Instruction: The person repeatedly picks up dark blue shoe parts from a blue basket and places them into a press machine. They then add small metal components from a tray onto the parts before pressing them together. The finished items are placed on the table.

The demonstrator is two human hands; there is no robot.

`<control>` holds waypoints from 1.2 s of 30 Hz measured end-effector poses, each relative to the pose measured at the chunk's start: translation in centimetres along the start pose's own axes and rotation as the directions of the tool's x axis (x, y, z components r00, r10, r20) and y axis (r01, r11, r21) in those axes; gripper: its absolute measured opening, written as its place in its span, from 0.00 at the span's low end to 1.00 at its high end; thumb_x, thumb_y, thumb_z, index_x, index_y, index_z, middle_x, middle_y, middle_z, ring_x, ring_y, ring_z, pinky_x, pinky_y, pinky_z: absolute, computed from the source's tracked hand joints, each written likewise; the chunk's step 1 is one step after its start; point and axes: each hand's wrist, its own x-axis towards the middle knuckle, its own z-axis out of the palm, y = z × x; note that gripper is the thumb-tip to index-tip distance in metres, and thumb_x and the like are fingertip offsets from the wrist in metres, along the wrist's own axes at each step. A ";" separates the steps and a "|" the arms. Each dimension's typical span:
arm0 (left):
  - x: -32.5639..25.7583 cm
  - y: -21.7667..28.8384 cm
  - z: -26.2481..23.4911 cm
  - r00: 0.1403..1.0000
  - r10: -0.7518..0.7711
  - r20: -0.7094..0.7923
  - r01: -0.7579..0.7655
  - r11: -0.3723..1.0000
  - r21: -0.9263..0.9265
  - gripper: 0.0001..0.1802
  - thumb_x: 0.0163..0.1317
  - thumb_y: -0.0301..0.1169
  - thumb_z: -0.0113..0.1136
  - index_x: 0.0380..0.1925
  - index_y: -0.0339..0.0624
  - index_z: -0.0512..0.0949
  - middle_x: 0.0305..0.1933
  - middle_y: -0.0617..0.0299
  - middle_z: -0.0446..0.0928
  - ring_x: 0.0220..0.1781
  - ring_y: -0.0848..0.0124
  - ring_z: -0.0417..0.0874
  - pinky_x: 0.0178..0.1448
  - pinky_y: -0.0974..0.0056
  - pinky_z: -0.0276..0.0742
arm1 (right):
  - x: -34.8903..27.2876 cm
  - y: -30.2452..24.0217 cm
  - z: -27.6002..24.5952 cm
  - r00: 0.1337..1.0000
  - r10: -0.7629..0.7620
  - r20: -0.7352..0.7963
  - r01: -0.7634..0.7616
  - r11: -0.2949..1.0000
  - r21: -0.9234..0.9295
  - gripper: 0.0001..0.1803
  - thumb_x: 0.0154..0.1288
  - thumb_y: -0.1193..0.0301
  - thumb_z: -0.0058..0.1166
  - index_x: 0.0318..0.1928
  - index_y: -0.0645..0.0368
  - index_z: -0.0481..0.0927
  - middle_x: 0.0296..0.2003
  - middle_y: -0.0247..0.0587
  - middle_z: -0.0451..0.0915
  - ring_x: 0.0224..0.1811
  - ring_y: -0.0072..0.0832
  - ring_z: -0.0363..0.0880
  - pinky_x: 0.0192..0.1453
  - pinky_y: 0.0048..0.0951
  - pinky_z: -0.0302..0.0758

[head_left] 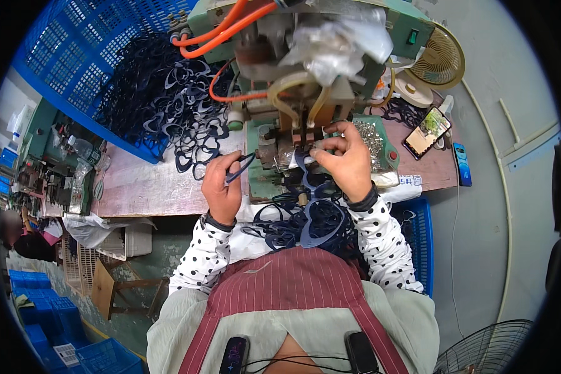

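- The right hand (pixel 349 163) is up at the green machine (pixel 305 81), fingers pinched together on a dark blue strap loop (pixel 305 167), holding it right under the machine's brass-coloured head, seemingly so that the spot to be worked sits on the small metal bed.
- The rest of that loop hangs down toward the lap, where a bundle of blue straps (pixel 311 224) lies close against the apron, within easy reach of both hands.
- The left hand (pixel 221 187) waits just left of the machine with another blue strap piece (pixel 240 167) clamped between thumb and fingertips, lifted off the table (pixel 143 187), apparently kept ready at hand.
- A big heap of the same dark loops (pixel 168 106) spills from the blue basket (pixel 75 56) onto the table at the left, likely the stock pile, set on the left hand's side.
- A tray of small silvery bits (pixel 371 134) sits just beside the right hand, touching the machine's base, so the picking distance looks short.
- Well off to the right lies a phone (pixel 427 132), apart from the working spot.
- Orange hoses (pixel 224 31) loop over the machine's top, clear of the hands.
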 end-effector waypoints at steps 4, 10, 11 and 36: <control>0.5 1.2 0.1 0.999 0.051 -0.003 -0.051 0.999 -0.010 0.09 0.61 0.22 0.59 0.42 0.36 0.79 0.39 0.53 0.81 0.39 0.57 0.81 0.48 0.59 0.74 | 0.5 -0.8 0.9 1.000 -0.022 -0.006 0.022 1.000 0.011 0.28 0.46 0.71 0.68 0.48 0.64 0.70 0.29 0.41 0.85 0.26 0.22 0.79 0.32 0.25 0.73; 0.7 3.4 0.4 0.895 0.433 0.106 -0.430 0.901 -0.054 0.15 0.55 0.23 0.64 0.44 0.38 0.80 0.43 0.55 0.82 0.42 0.60 0.83 0.50 0.55 0.76 | 0.2 -0.9 1.9 0.999 -0.028 -0.015 0.031 0.975 0.220 0.27 0.49 0.76 0.65 0.50 0.66 0.69 0.29 0.41 0.84 0.28 0.20 0.80 0.33 0.22 0.74; 0.8 3.8 1.0 0.850 0.508 0.139 -0.494 0.860 -0.125 0.17 0.53 0.24 0.65 0.45 0.39 0.80 0.45 0.55 0.82 0.43 0.60 0.84 0.52 0.55 0.76 | 0.2 -0.8 1.9 0.999 -0.035 -0.022 0.039 0.981 0.188 0.27 0.49 0.76 0.65 0.51 0.66 0.69 0.30 0.41 0.84 0.28 0.20 0.79 0.34 0.22 0.74; 0.0 5.9 4.0 0.718 0.619 0.320 -0.550 0.785 -0.285 0.24 0.57 0.33 0.66 0.54 0.42 0.77 0.57 0.54 0.78 0.59 0.60 0.79 0.68 0.49 0.68 | 2.3 14.6 -7.5 0.882 -0.368 -0.294 0.126 0.786 -0.606 0.06 0.55 0.70 0.62 0.32 0.56 0.83 0.33 0.43 0.82 0.39 0.43 0.78 0.46 0.41 0.72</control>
